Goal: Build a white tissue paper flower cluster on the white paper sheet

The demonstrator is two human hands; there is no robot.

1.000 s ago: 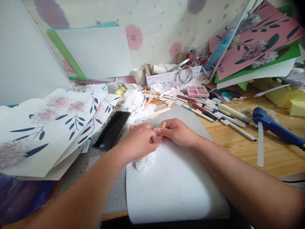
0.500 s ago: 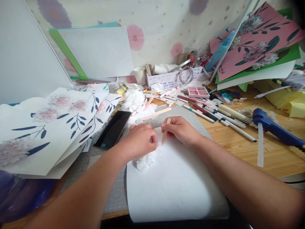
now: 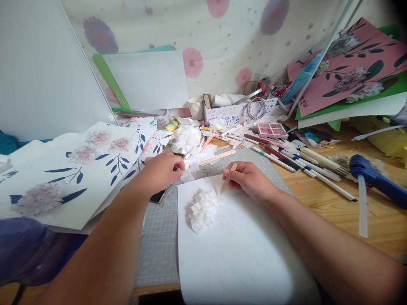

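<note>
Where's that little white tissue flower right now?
The white tissue flower lies on the white sheet, centre of the head view, just below the wooden stick in the right hand.

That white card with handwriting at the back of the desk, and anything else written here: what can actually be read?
White card: handwritten rows of numbers; "4:00" and "7:00" seem to read, the rest is too small.
Slip of paper by the flower prints: handwriting, too blurred to read.
Pink flower sheet: dark marks at its lower corner, unreadable.

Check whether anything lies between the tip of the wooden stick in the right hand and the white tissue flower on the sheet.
Nothing visible does. The right hand holds the tan wooden stick, tip pointing down toward the crumpled white tissue flower; only bare white paper sheet lies between them.
</note>
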